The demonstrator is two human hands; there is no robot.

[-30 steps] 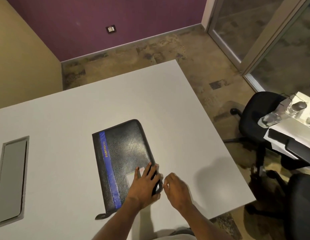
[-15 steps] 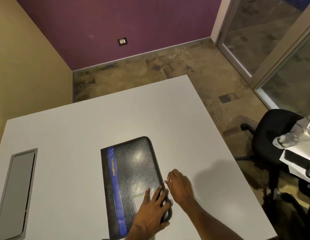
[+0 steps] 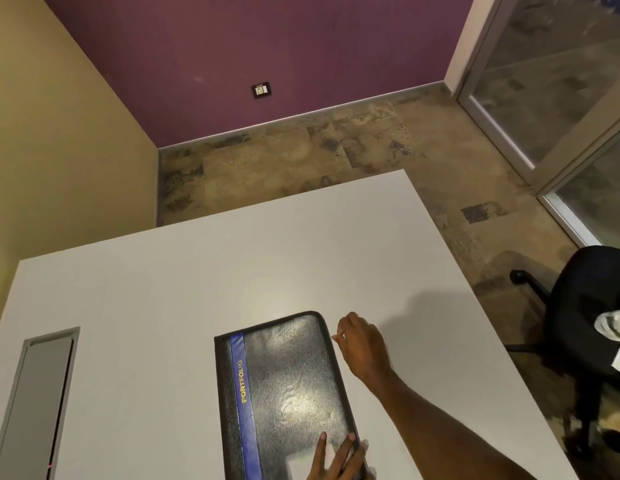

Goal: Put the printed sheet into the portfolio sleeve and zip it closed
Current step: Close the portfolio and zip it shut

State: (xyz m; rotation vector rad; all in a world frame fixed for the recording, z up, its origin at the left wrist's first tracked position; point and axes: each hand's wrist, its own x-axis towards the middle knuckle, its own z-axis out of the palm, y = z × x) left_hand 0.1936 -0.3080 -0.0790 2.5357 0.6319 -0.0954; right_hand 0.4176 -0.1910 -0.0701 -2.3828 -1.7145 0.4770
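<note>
A black portfolio (image 3: 287, 386) with a blue stripe and yellow lettering lies closed on the white table (image 3: 197, 271). My right hand (image 3: 362, 344) is at its right edge near the far right corner, with fingers pinched on the small zipper pull (image 3: 338, 336). My left hand (image 3: 336, 459) lies flat with spread fingers on the portfolio's near right corner, partly over a pale label window (image 3: 299, 460). The printed sheet is not in sight.
A grey cable hatch (image 3: 41, 396) is set into the table at the left. A black office chair (image 3: 592, 306) stands to the right, beside a second table edge with a plastic bottle (image 3: 613, 323). Glass doors are at the far right.
My right hand has travelled with the zipper pull along the portfolio's right edge, from the near corner to the far corner. My left hand has stayed pressed on the near corner. The view has tilted up.
</note>
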